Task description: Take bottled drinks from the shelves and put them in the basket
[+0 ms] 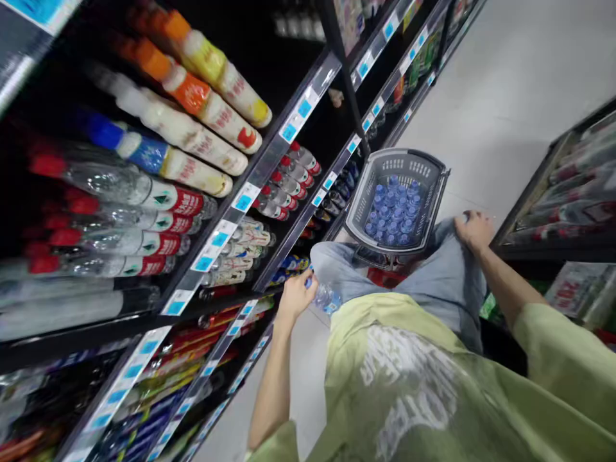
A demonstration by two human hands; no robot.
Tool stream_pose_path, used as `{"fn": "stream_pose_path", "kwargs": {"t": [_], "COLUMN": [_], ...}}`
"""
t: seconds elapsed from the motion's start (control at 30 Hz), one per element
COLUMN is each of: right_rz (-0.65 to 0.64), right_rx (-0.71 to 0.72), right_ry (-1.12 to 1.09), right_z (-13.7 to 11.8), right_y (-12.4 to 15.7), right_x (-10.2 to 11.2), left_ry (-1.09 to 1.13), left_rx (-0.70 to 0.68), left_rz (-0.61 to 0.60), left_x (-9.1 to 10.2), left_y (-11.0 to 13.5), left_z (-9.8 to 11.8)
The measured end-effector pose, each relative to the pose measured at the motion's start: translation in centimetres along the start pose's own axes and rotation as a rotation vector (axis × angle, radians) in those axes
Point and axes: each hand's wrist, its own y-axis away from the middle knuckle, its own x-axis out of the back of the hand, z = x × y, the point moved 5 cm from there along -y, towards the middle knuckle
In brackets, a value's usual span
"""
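Note:
My left hand (297, 296) is closed around the cap end of a clear water bottle (328, 299) with a blue cap, beside my left knee. The bottle's lower end points toward my shirt. My right hand (475, 230) lies over my right knee with no object visible in it; its fingertips are partly hidden. In front of my knees stands a grey shopping basket (355, 221) with several blue-capped bottles (393, 212) packed upright inside.
Shelves (269, 170) with blue price labels run along the left. They carry red-capped water bottles (163, 199) and white drink bottles (216, 96) with coloured caps. On the right is a dark-edged display (534, 247) of bottles. Grey floor (505, 77) stretches ahead.

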Motion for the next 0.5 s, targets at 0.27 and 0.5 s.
{"fn": "stream_pose_path", "kwargs": {"t": [0.27, 0.5], "right_rz": [0.059, 0.1], "right_rx": [-0.001, -0.036], "right_ry": [0.027, 0.042], "right_z": [1.1, 1.3], "right_y": [-1.8, -2.1], "right_x": [-0.7, -0.7], "left_ry": [0.116, 0.236], "left_rx": [0.187, 0.278], "left_rz": [0.159, 0.281], "left_x": [-1.1, -0.4], "left_y": [-1.6, 0.3], "left_z": [-1.1, -2.3]}}
